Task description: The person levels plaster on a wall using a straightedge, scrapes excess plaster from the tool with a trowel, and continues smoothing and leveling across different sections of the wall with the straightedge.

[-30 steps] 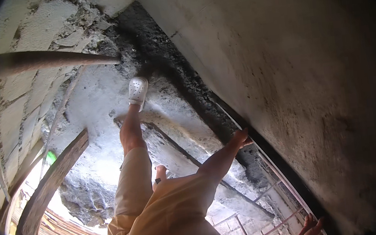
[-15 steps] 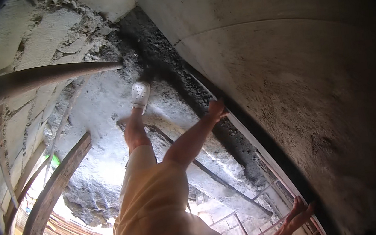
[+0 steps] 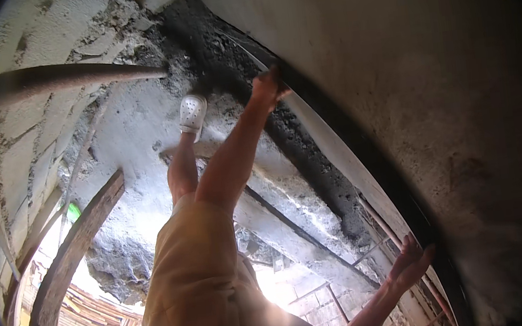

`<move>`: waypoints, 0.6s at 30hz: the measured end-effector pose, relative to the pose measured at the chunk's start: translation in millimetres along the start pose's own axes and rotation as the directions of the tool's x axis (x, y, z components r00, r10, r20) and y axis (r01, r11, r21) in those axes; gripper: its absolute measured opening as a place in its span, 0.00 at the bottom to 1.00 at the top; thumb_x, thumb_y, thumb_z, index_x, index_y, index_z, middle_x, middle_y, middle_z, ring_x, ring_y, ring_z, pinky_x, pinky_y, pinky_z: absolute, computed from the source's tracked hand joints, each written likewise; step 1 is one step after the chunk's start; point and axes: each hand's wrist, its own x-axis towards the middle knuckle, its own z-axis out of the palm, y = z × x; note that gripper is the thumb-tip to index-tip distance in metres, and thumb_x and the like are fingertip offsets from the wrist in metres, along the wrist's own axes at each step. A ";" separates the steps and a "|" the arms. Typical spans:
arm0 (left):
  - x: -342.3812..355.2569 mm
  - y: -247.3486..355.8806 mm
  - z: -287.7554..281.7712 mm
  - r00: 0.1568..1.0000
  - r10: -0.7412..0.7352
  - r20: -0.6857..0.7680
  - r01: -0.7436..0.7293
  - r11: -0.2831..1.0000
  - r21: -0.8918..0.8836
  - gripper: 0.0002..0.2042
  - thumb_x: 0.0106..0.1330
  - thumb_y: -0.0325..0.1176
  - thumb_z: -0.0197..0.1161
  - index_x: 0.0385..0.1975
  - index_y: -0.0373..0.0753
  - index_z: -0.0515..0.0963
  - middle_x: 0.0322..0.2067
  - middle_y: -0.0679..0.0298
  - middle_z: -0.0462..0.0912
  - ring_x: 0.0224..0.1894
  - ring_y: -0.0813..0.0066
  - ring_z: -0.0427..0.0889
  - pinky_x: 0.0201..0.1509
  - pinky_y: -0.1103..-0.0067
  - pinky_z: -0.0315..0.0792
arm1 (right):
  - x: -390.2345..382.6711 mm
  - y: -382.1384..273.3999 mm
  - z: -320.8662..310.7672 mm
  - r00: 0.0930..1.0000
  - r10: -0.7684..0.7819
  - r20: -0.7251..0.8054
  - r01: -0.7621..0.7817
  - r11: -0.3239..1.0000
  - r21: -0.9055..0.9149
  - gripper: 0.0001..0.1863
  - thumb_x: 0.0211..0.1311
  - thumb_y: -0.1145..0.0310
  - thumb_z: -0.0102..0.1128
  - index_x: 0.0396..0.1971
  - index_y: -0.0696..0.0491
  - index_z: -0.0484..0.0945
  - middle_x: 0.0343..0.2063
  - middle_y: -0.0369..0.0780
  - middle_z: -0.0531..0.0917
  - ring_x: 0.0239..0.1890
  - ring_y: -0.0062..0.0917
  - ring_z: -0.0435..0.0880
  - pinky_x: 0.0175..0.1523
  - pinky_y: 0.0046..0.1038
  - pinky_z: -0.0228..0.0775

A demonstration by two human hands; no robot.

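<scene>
A long, flat panel (image 3: 345,160) with a pale face and a dark edge runs slantwise from the upper middle to the lower right. My left hand (image 3: 270,88) is closed round its edge near the far end, the arm stretched out. Lower down, nearer to me, my right hand (image 3: 411,258) rests at the same edge, the thumb and fingers on either side of it. The fingertips of both hands are partly hidden by the panel's edge.
My foot in a white clog (image 3: 192,114) stands on rough grey ground. A rusty pole (image 3: 64,78) and a wooden post (image 3: 76,264) stand at the left before a block wall (image 3: 33,144). A large stained concrete surface (image 3: 448,109) fills the right. Thin metal bars (image 3: 336,302) show below.
My left hand has moved farther away and to the left, and the panel's far end has shifted the same way. My right hand has moved slightly farther from me, along the edge.
</scene>
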 end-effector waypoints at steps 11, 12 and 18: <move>-91.3 -266.0 42.5 0.954 -0.299 0.031 0.300 0.953 -0.034 0.18 0.68 0.42 0.47 0.41 0.32 0.72 0.31 0.57 0.79 0.26 0.67 0.82 0.29 0.73 0.82 | 33.4 -25.9 -219.8 0.989 -0.054 -0.140 0.018 0.969 -0.248 0.25 0.63 0.54 0.49 0.47 0.64 0.70 0.43 0.46 0.78 0.48 0.34 0.75 0.60 0.37 0.56; -98.4 -276.6 49.2 0.936 -0.349 0.039 0.349 0.937 -0.018 0.18 0.67 0.42 0.48 0.41 0.31 0.72 0.32 0.56 0.79 0.27 0.67 0.83 0.29 0.73 0.82 | 34.6 -30.3 -231.9 0.995 -0.050 -0.083 0.028 0.970 -0.240 0.25 0.63 0.54 0.50 0.47 0.63 0.70 0.45 0.45 0.77 0.49 0.33 0.75 0.61 0.38 0.54; -146.7 -334.5 85.5 0.810 -0.553 0.194 0.566 0.824 -0.014 0.20 0.67 0.46 0.48 0.47 0.34 0.69 0.36 0.56 0.79 0.30 0.67 0.83 0.31 0.70 0.81 | 22.3 -84.2 -284.1 0.960 -0.117 -0.256 0.004 0.915 -0.403 0.25 0.61 0.54 0.52 0.48 0.61 0.70 0.42 0.42 0.78 0.46 0.28 0.76 0.57 0.34 0.58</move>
